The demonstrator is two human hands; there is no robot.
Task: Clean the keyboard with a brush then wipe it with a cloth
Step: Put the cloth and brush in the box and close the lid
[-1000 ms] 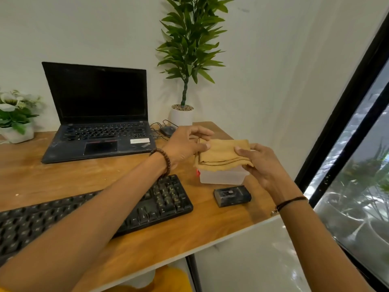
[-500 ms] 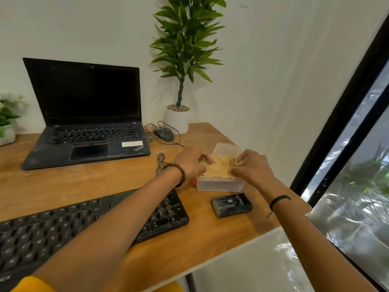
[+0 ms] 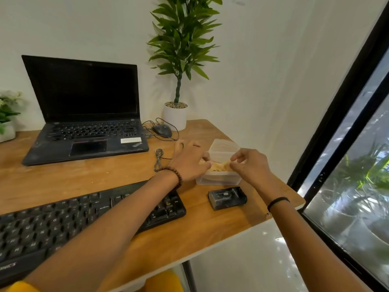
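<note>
The head camera shows a tan cloth (image 3: 217,166), folded soft and a little crumpled, lying inside a clear plastic box (image 3: 219,180) with rounded corners, near the right end of a wooden desk (image 3: 84,178). Both hands meet over the box, and the cloth lies between them.

The left hand (image 3: 188,163) rests at the box's left rim, its fingers spread and fairly straight. Its thumb touches the cloth's left edge and grips nothing. The right hand (image 3: 251,167) comes in from the other side, and its thumb and forefinger pinch the cloth's right edge. A beaded bracelet circles the left wrist, and a thin dark band circles the right.

The black keyboard (image 3: 73,220) lies flat near the desk's front edge, partly under the left forearm and just left of the box. A small black boxy object (image 3: 227,198) sits in front of the box.

Farther back stands an open, dusty black laptop (image 3: 84,114). To its right are a dark mouse (image 3: 162,130) with a looped cable and a leafy plant (image 3: 181,49) in a white pot.
</note>
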